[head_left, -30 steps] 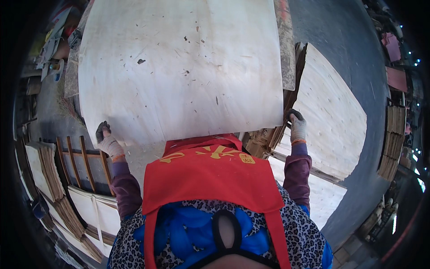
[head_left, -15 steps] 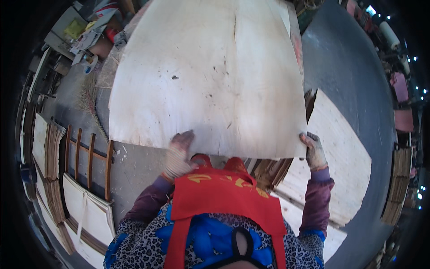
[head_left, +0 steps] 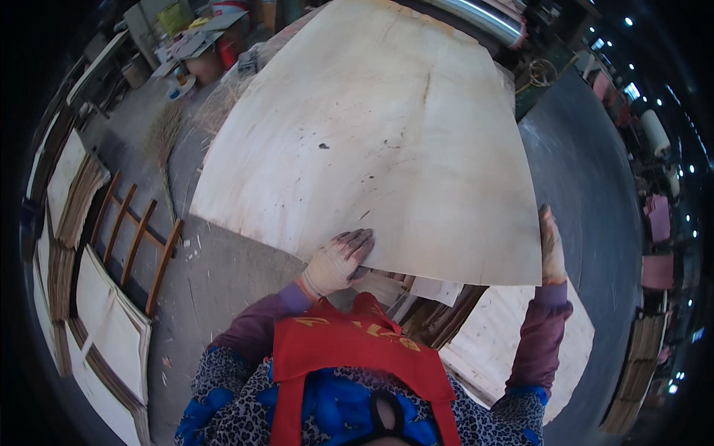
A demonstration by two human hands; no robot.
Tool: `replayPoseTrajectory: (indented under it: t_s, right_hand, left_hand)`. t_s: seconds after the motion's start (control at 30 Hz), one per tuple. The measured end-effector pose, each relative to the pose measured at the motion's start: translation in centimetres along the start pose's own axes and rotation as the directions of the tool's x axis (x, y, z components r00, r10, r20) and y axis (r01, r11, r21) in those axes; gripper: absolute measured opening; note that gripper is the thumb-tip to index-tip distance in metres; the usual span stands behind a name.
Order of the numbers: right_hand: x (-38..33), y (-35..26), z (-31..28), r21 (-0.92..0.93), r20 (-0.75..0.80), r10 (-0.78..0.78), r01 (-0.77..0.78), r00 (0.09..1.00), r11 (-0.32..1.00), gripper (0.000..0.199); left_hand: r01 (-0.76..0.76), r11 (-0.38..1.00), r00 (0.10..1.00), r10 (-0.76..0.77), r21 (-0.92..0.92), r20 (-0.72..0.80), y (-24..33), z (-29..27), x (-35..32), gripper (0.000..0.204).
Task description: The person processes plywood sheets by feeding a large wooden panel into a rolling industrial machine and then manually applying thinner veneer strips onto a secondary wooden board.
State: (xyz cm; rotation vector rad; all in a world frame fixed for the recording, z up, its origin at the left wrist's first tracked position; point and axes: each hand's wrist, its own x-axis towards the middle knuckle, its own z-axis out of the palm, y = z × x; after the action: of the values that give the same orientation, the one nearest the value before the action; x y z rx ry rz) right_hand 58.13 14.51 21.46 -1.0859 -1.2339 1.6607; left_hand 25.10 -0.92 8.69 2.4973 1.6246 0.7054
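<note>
A wide, pale wood veneer sheet (head_left: 372, 149) with dark knots and a crack stretches out in front of me. At its near edge, my gloved left hand (head_left: 338, 262) lays its fingers over the top, with the thumb at the edge below them. My right hand (head_left: 551, 245) is held upright along the sheet's right edge, near the close corner. Its fingers are straight and together, with the palm side toward the edge, not wrapped round it. What supports the sheet is mostly hidden beneath it.
More veneer sheets (head_left: 513, 334) lie low at my right front. Stacked sheets (head_left: 115, 312) and a wooden rack (head_left: 137, 238) stand at left, near a twig broom (head_left: 165, 141). Beyond the sheet is a machine with a shiny roller (head_left: 483, 18). Another stack (head_left: 636, 372) stands far right.
The view has turned, and the sheet now sits slanted. My right hand has gone from gripping the near right corner to lying straight along the side edge. My left hand rests further onto the sheet.
</note>
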Motion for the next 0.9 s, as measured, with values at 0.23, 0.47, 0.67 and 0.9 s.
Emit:
replayPoseTrajectory:
  t_s: [0.23,0.47,0.67,0.9]
  right_hand:
    - [10.0,2.5,-4.1,-0.037,-0.113,0.207,-0.212,0.972,0.976,0.04]
    - [10.3,-1.4,5.6,-0.242,-0.189,-0.028,-0.019,0.981,0.97,0.031]
    - [8.9,-6.2,16.2,-0.421,-0.073,-0.215,0.165,0.974,0.892,0.025]
    - [5.7,-11.9,29.6,-0.628,0.079,-0.258,0.249,0.963,0.737,0.024]
  left_hand:
    - [-0.032,0.999,0.996,0.029,-0.038,-0.079,-0.7,1.8,-1.5,0.066]
    - [0.429,0.895,0.797,-0.44,-0.126,-0.415,-3.9,3.7,-10.6,0.064]
    - [0.074,-0.317,-0.078,-0.947,-0.946,0.311,-11.9,2.1,-17.7,0.058]
    - [-0.301,-0.513,0.283,-0.853,-0.804,0.439,-17.2,2.2,-19.8,0.048]
